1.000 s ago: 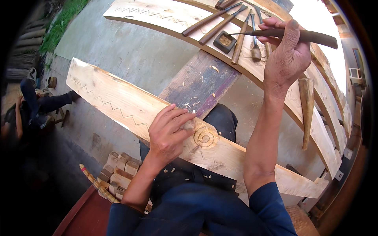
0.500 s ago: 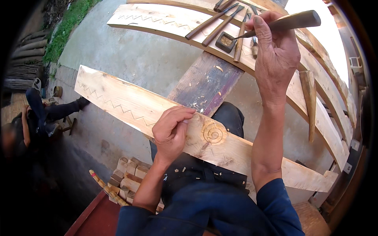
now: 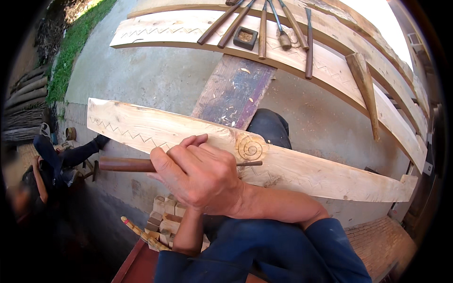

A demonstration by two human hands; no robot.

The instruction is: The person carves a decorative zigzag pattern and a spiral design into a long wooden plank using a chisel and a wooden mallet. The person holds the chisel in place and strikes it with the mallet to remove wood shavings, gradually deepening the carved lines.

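The long, pale wooden plank (image 3: 306, 170) is lying slantwise in front of you over your legs, zigzag lines and a round carved spiral (image 3: 250, 147) showing on its face. Your slim chisel with the round reddish-brown handle (image 3: 125, 164) is pointing sideways, its narrow dark tip ending just below the spiral; can't tell if it's touching wood. Your right hand (image 3: 203, 179) is wrapping its fingers around it, that arm crossing over your left one. Your left hand (image 3: 198, 139) is mostly hiding behind, so I can't tell if those fingers are gripping anything.

Imo crossed arms are costing you control, so I'd be uncrossing before putting any weight on the tip. I'd also be holding the left fingers out of the blade's line, and going shallow by the spiral, since those ridges are probably chipping easily.

Beyond, the wooden-handled carving tools (image 3: 263, 40) are fanning out on a pale curved beam (image 3: 179, 21) beside a small dark square box (image 3: 245, 39), a tapered brown wooden club (image 3: 364, 89) lying off to the right.
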